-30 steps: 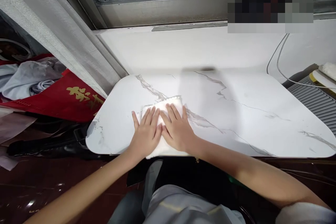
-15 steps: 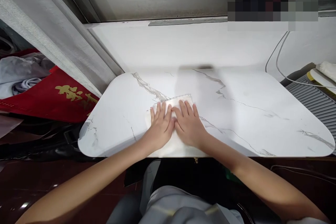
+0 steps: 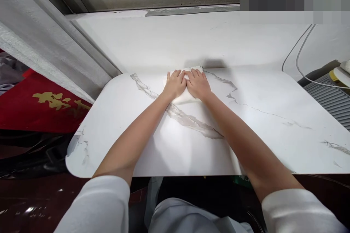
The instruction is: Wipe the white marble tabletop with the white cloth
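A white cloth (image 3: 185, 97) lies at the far side of a white marble-patterned tabletop (image 3: 268, 134), close to the wall. My left hand (image 3: 175, 85) presses flat on its left part, fingers stretched forward. Beside it, thumbs almost touching, my right hand (image 3: 199, 84) rests flat on the right part with its fingers extended. Most of the cloth is covered by the two hands; a strip shows below them and an edge beyond the fingertips.
A white wall (image 3: 142, 43) rises behind the table, with a grey pillar (image 3: 65, 36) at left. Red fabric with gold characters (image 3: 19, 105) hangs beyond the left edge. White cables (image 3: 298, 52) and a ridged grey object (image 3: 332, 94) are at right.
Both hands have slid forward together with the cloth, from the table's near-middle to its far edge by the wall. My arms are now stretched out, and the view has shifted slightly.
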Motion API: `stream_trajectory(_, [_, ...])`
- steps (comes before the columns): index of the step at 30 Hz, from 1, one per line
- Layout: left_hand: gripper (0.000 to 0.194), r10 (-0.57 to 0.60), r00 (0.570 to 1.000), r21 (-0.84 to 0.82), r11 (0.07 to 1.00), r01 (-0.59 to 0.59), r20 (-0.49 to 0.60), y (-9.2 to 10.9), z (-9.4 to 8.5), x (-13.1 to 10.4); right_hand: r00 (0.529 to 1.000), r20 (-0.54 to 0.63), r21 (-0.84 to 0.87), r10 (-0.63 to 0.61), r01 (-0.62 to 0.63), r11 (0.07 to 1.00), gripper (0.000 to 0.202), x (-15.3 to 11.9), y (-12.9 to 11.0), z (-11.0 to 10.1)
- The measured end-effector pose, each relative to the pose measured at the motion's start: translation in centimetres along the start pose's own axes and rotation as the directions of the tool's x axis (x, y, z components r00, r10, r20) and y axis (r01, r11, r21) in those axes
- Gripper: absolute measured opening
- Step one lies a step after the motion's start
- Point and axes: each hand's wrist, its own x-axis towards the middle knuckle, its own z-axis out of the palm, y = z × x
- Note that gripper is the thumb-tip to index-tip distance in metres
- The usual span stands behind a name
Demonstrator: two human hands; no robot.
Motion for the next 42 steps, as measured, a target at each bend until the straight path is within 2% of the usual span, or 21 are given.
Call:
stream_trajectory(5, [0.052, 0.002, 0.999, 0.018, 1.000, -0.001, -0.049, -0.2, 0.5, 3.0, 0.997, -0.076, 0.036, -0.019, 0.021, 0.999, 0.051, 2.5, 1.6, 0.5])
stream_trajectory(10, [0.049, -0.010, 0.997, 0.018, 1.000, 0.012, -0.073, -0.5, 0.9, 4.3, 0.994, -0.111, 0.036, 0.000, 0.004, 0.999, 0.048, 3.4, 2.1, 0.5])
stream_trajectory(16, [0.052, -0.011, 0.998, 0.036, 0.999, 0.014, -0.069, -0.7, 1.1, 3.8, 0.995, -0.103, -0.021, -0.005, 0.003, 1.000, 0.050, 2.8, 1.8, 0.3])
stream_trajectory(22, [0.055, 0.033, 0.998, 0.070, 0.997, -0.036, 0.052, 0.6, 0.7, 1.9, 0.999, -0.050, -0.068, 0.011, -0.014, 0.998, 0.054, 0.3, 1.9, -0.2])
stream_trajectory(26, [0.055, 0.059, 0.994, 0.093, 0.993, -0.068, 0.092, 2.2, 0.4, -0.8, 1.000, 0.001, -0.104, 0.006, -0.006, 0.995, 0.056, -2.8, 1.8, -1.0])
stream_trajectory(30, [0.056, 0.127, 0.987, 0.122, 0.983, -0.138, 0.094, 4.4, 0.3, -4.7, 0.999, 0.037, -0.118, 0.031, -0.027, 0.993, 0.058, -7.4, 1.5, -2.0])
stream_trajectory(34, [0.056, 0.160, 0.986, 0.141, 0.976, -0.166, 0.052, 7.3, 0.7, -10.3, 1.000, 0.031, -0.127, 0.005, -0.001, 0.992, 0.057, -13.5, 1.4, -2.9])
stream_trajectory(39, [0.056, 0.265, 0.964, 0.155, 0.952, -0.263, 0.008, 11.2, 1.0, -17.9, 0.994, -0.067, -0.122, -0.085, 0.076, 0.990, 0.055, -22.4, 1.9, -3.9])
stream_trajectory(42, [0.060, 0.339, 0.940, 0.158, 0.928, -0.338, 0.019, 12.9, 0.8, -21.0, 0.988, -0.096, -0.094, -0.123, 0.114, 0.989, 0.054, -26.1, 2.3, -4.5])
